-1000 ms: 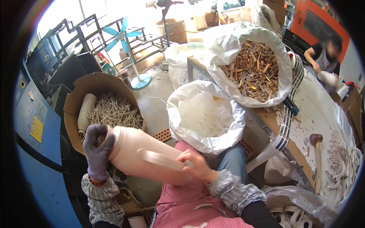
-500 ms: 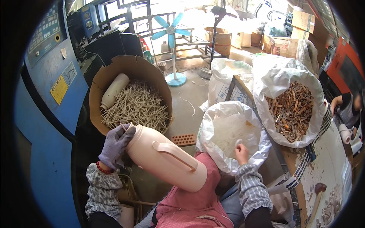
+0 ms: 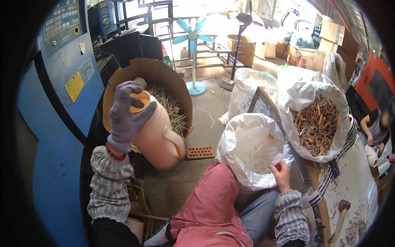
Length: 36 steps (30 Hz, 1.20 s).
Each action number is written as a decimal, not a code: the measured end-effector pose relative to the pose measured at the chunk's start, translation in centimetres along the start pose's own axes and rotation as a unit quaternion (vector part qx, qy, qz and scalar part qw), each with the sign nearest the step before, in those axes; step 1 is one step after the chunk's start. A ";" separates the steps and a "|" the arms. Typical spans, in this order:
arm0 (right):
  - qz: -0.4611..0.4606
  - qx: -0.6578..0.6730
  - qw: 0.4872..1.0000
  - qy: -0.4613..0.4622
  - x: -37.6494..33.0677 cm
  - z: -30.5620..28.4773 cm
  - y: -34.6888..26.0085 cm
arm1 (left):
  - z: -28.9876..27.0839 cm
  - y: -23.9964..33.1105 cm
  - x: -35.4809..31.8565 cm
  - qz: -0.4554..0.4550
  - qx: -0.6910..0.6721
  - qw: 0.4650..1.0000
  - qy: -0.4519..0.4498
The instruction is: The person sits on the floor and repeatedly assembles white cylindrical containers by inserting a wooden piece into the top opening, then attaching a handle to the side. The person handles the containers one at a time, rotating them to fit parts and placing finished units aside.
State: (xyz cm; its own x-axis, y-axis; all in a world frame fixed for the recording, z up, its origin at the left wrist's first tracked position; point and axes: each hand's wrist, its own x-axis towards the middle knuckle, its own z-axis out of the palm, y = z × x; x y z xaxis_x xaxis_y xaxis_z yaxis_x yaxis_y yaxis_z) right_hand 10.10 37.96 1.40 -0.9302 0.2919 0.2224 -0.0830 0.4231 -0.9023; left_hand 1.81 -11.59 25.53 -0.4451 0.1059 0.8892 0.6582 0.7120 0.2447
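Observation:
My left hand, in a grey glove, grips a large peach-coloured plastic jug by its open top and holds it up over the edge of a round cardboard drum filled with pale thin sticks. The jug's handle faces right. My right hand is bare and rests on the rim of a white sack full of white pieces, fingers curled on the plastic edge.
A second white sack holds brown wood scraps. A blue machine stands at the left. A red perforated brick lies on the floor. A blue fan stands behind. Another person works at the right.
My left hand has lifted the jug upright and toward the cardboard drum. My right hand left the jug and now rests on the white sack's rim.

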 end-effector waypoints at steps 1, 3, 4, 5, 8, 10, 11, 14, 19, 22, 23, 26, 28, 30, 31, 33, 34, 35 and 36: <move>-0.003 0.027 0.999 0.020 -0.7 -1.3 -0.8 | 0.4 0.9 1.0 0.102 0.088 0.991 0.015; 0.031 0.029 0.998 0.047 -2.0 -2.9 -3.1 | 0.5 1.3 1.4 0.249 0.176 0.952 0.012; -0.036 -0.060 0.996 0.056 -2.4 -4.7 -2.9 | 0.8 0.9 0.9 0.270 0.195 0.942 0.025; -0.054 -0.123 0.990 0.045 -3.2 -5.5 -5.1 | 0.4 1.5 0.8 0.263 0.155 0.951 0.049; -0.129 -0.222 0.965 0.050 -4.1 -6.7 -9.1 | 1.0 4.9 0.2 0.258 0.046 0.963 0.063; -0.157 -0.214 0.963 0.047 -4.6 -7.2 -12.6 | 3.3 7.4 -1.0 0.234 -0.121 0.965 -0.003; -0.172 -0.204 0.963 0.043 -4.6 -7.0 -13.4 | 4.7 9.4 -1.6 0.192 -0.236 0.950 -0.072; -0.149 -0.094 0.983 0.061 -5.1 -7.5 -15.7 | 9.9 15.5 -3.4 0.189 -0.400 0.878 -0.183; -0.171 0.013 0.973 0.151 -6.8 -9.9 -16.1 | 17.3 23.5 -9.3 0.342 -0.397 0.844 -0.115; -0.183 -0.005 0.965 0.187 -8.9 -12.1 -15.5 | 16.8 26.4 -11.2 0.271 -0.398 0.866 -0.135; -0.182 -0.003 0.965 0.189 -9.6 -12.4 -16.2 | 17.3 26.2 -10.9 0.234 -0.365 0.890 -0.138; -0.229 -0.031 0.950 0.210 -9.6 -11.8 -16.8 | 19.7 24.9 -9.8 0.153 -0.329 0.915 -0.176; -0.207 0.087 0.967 0.118 -9.0 -11.0 -17.6 | 20.5 24.0 -8.9 0.124 -0.368 0.899 -0.202; -0.152 0.140 0.977 0.042 -8.5 -10.1 -18.7 | 20.9 24.0 -8.2 0.101 -0.382 0.895 -0.205; -0.136 0.166 0.977 0.005 -8.3 -9.6 -19.4 | 21.2 24.2 -8.3 0.109 -0.378 0.898 -0.198; -0.047 0.223 0.974 -0.005 -8.4 -8.3 -20.8 | 21.5 24.6 -8.3 0.124 -0.371 0.900 -0.194; -0.029 0.201 0.979 -0.029 -8.4 -8.3 -20.1 | 21.5 24.4 -8.2 0.122 -0.384 0.891 -0.208; -0.011 0.180 0.982 -0.051 -8.3 -8.3 -19.0 | 21.6 24.7 -8.2 0.129 -0.387 0.888 -0.212; -0.015 0.161 0.986 -0.047 -8.3 -8.1 -18.2 | 21.7 24.9 -8.1 0.135 -0.390 0.885 -0.215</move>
State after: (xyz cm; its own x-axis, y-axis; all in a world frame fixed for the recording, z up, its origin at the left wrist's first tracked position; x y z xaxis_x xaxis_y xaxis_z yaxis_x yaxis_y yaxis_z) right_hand 22.20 34.79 18.98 -0.9535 0.1956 0.2294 -0.2063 0.1315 -0.9696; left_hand 8.67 20.31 16.02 -0.2876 0.5724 0.7679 0.9201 -0.0576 0.3875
